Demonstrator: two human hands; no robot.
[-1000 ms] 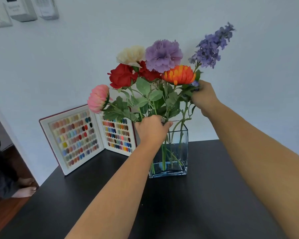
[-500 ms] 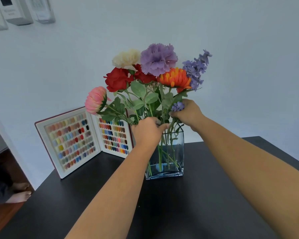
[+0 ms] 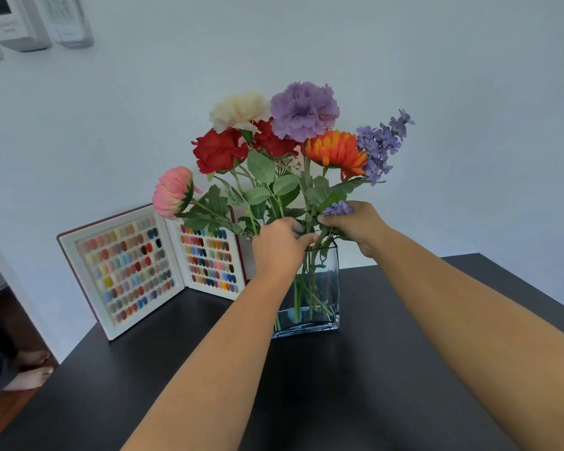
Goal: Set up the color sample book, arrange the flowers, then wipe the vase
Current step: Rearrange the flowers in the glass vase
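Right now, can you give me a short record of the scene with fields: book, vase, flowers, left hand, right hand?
book: sample book stands open on the table, against the wall, left of the vase
vase: clear glass vase, upright on the table, stems inside
flowers: flowers bunched in the vase
left hand: left hand grips the stems just above the vase rim
right hand: right hand pinches the purple sprig low on its stem
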